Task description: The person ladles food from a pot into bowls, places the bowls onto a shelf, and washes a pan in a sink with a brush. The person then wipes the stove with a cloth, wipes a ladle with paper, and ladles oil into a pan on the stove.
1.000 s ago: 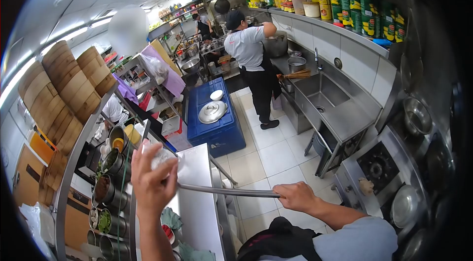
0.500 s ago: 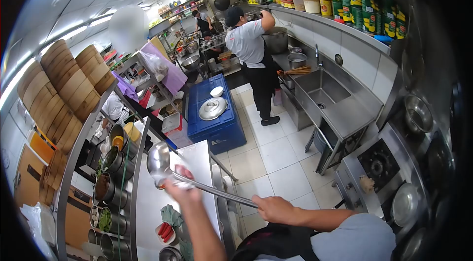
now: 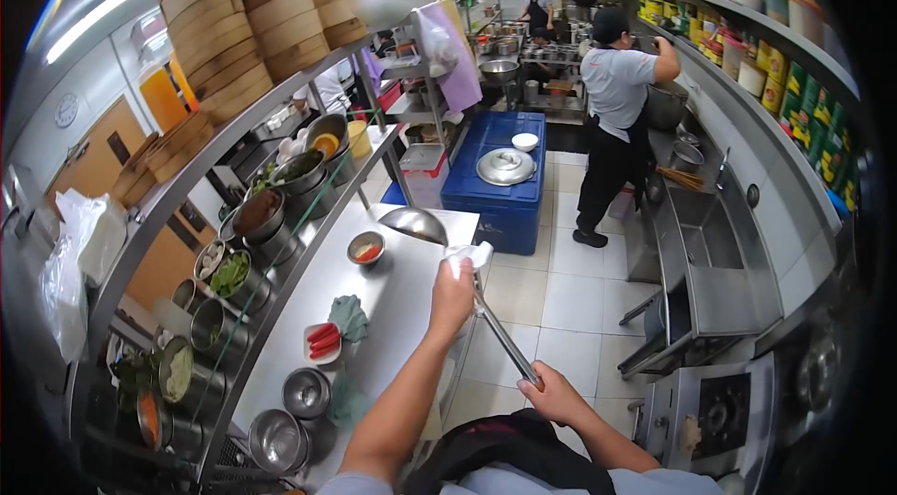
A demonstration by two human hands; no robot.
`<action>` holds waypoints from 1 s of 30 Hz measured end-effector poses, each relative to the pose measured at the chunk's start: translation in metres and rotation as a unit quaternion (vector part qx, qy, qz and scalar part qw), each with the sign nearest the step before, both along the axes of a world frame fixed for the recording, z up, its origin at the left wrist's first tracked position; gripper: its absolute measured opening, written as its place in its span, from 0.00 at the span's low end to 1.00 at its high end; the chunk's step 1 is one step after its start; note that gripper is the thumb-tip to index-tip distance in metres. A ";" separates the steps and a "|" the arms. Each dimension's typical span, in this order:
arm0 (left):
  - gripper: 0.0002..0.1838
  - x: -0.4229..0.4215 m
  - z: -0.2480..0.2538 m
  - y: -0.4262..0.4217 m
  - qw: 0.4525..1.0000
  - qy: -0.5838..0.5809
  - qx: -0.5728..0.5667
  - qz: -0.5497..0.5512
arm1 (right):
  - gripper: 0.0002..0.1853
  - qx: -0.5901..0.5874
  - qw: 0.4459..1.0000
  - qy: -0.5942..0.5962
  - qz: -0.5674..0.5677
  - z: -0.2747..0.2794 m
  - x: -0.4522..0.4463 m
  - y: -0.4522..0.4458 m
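A long metal ladle handle (image 3: 505,338) runs diagonally in front of me. My right hand (image 3: 553,394) is wrapped round its lower end. Near the upper end, my left hand (image 3: 452,297) is closed on a white cloth or paper (image 3: 469,257), which lies against the handle. The ladle's metal bowl (image 3: 414,225) is beyond my left hand, over the far end of the white counter (image 3: 397,308). On that counter, left of my left arm, are a small bowl of food (image 3: 365,247), a green cloth (image 3: 348,318) and a dish of red pieces (image 3: 322,343).
Metal bowls (image 3: 277,441) stand at the counter's near end. A rack (image 3: 308,75) with bamboo steamers (image 3: 201,23) and ingredient pots is on the left. A blue chest (image 3: 491,215) stands ahead. A person (image 3: 617,84) works beyond the sink (image 3: 710,243). A stove (image 3: 719,411) is at right.
The view has turned left. The ladle's bowl has come into sight and swung away from me. My left hand has moved from near the bowl's side with the white cloth, now gripping at the handle.
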State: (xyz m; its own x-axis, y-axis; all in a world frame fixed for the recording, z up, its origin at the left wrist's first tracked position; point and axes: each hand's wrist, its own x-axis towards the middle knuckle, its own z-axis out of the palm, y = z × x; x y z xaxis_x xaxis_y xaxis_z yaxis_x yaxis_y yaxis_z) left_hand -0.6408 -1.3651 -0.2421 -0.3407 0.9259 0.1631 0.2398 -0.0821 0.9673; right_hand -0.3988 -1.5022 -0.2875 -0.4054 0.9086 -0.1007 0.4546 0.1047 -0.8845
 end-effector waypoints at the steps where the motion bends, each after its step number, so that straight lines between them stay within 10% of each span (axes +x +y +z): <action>1: 0.21 -0.002 -0.006 -0.003 0.982 0.188 0.009 0.001 | 0.13 -0.131 0.988 0.075 0.032 0.015 0.005 -0.004; 3: 0.22 -0.025 -0.014 -0.003 0.977 0.192 0.081 0.044 | 0.13 -0.349 0.899 0.248 0.090 0.012 0.014 -0.013; 9: 0.29 -0.068 0.046 -0.020 0.908 0.340 0.235 0.067 | 0.14 -0.491 0.785 0.342 0.162 0.023 0.030 -0.018; 20: 0.25 -0.083 0.052 -0.027 0.886 0.356 0.244 -0.170 | 0.12 -0.512 0.784 0.282 0.206 0.035 0.035 -0.026; 26: 0.22 -0.111 0.116 -0.011 0.650 0.659 0.377 -0.026 | 0.11 -0.530 0.782 0.235 0.227 0.054 0.036 -0.030; 30: 0.16 -0.123 0.156 -0.003 0.634 0.702 0.325 0.006 | 0.12 -0.496 0.819 0.232 0.171 0.067 0.036 -0.035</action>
